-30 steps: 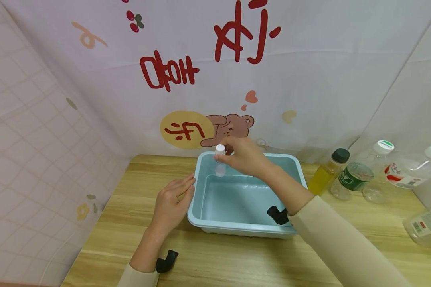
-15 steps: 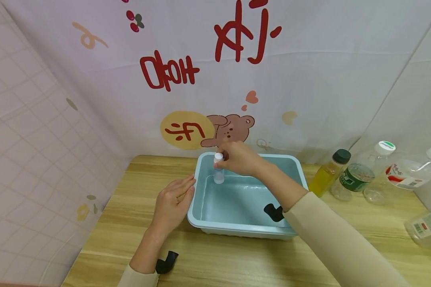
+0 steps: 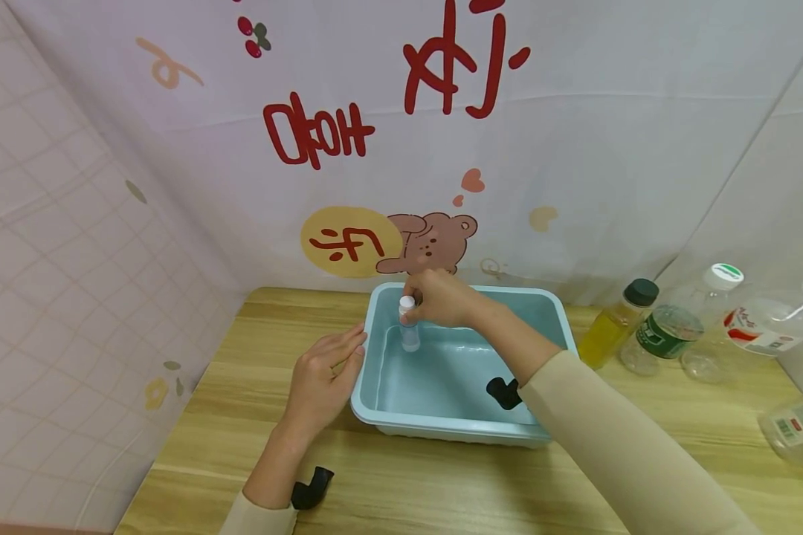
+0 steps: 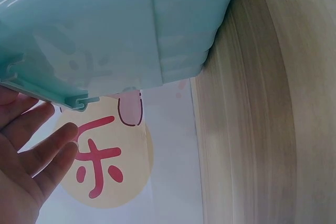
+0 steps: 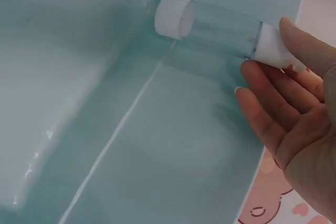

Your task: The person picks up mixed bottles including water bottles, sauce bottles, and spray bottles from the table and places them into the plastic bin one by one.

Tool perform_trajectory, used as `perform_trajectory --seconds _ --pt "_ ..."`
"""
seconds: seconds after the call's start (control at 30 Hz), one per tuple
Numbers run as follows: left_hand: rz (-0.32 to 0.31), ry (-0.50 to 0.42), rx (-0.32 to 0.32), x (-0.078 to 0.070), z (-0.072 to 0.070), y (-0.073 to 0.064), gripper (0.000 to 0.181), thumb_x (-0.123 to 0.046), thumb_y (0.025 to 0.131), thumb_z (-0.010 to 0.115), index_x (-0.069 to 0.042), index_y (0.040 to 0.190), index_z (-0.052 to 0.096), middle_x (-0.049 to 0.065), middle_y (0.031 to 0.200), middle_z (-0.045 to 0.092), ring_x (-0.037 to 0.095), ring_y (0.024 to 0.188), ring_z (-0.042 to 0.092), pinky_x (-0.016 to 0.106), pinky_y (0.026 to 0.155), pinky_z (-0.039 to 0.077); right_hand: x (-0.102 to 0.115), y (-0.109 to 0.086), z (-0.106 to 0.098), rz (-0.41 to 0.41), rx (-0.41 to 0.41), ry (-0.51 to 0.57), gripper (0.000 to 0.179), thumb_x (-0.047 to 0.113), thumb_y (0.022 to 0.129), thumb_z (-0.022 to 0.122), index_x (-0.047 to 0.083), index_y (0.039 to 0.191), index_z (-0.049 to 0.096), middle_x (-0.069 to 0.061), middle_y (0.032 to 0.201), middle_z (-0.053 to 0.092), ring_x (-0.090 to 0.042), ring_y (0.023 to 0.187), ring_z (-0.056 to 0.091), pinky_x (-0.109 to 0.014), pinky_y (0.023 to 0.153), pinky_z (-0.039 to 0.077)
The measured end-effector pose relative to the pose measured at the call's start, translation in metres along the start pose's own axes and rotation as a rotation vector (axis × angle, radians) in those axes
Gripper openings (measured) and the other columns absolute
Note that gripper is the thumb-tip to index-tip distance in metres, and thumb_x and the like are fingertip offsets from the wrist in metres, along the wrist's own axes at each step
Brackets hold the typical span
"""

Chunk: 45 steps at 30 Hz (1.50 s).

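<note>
In the head view my right hand [image 3: 444,299] pinches a small clear bottle [image 3: 410,336] by its white upper end. The bottle hangs upright inside the light blue plastic basin [image 3: 455,425], near its back left corner. In the right wrist view, thumb and fingers grip the white end of the bottle [image 5: 223,27]; its other end is white too. My left hand [image 3: 324,375] rests against the basin's left rim with fingers extended, and the left wrist view has its fingertips [image 4: 65,153] at the underside of that rim. A black bent pipe piece [image 3: 504,392] lies in the basin, partly behind my right sleeve.
Another black bent piece [image 3: 313,488] lies on the wooden table [image 3: 401,490] beside my left wrist. To the right of the basin stand a bottle of yellow liquid [image 3: 605,331] and several clear plastic bottles [image 3: 669,331]. A printed cloth [image 3: 575,148] hangs behind.
My right hand has lowered the small bottle deeper into the basin. The left hand stays at the rim. The view has shifted slightly.
</note>
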<state>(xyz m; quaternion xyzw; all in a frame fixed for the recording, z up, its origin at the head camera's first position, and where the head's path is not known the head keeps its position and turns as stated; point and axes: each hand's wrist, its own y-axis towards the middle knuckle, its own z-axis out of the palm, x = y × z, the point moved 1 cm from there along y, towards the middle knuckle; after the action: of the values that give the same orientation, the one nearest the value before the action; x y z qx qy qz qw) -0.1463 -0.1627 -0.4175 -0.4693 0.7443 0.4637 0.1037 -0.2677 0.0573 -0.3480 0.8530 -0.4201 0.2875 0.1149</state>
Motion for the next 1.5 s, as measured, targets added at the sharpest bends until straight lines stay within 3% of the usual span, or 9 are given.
perform_trajectory --seconds 0.23,0.43,1.5 --pt "-0.016 -0.006 -0.001 0.000 0.000 0.000 0.028 -0.007 0.097 0.072 -0.001 0.124 0.076 0.009 0.132 0.071 0.029 0.119 0.069 0.052 0.097 0.057 -0.007 0.003 0.004 0.034 0.104 -0.033 0.016 0.017 0.087 0.088 0.010 0.097 0.077 0.002 0.088 0.071 -0.018 0.084 0.062 -0.032 0.078 0.055" --pt "-0.017 -0.003 0.002 -0.001 0.000 0.000 0.029 -0.007 0.096 0.073 -0.001 0.124 0.076 0.009 0.132 0.071 0.029 0.118 0.070 0.051 0.097 0.058 -0.009 0.005 0.008 0.056 0.143 -0.047 0.016 0.015 0.086 0.088 0.010 0.095 0.076 0.001 0.088 0.071 -0.018 0.086 0.061 -0.031 0.078 0.054" --pt "-0.008 0.001 -0.001 -0.001 0.001 -0.001 0.028 -0.007 0.096 0.073 -0.001 0.124 0.076 0.007 0.133 0.070 0.030 0.117 0.070 0.051 0.098 0.058 -0.009 0.006 0.013 0.047 0.154 -0.090 0.024 0.015 0.084 0.090 0.007 0.099 0.074 -0.001 0.092 0.070 -0.017 0.086 0.060 -0.030 0.078 0.054"
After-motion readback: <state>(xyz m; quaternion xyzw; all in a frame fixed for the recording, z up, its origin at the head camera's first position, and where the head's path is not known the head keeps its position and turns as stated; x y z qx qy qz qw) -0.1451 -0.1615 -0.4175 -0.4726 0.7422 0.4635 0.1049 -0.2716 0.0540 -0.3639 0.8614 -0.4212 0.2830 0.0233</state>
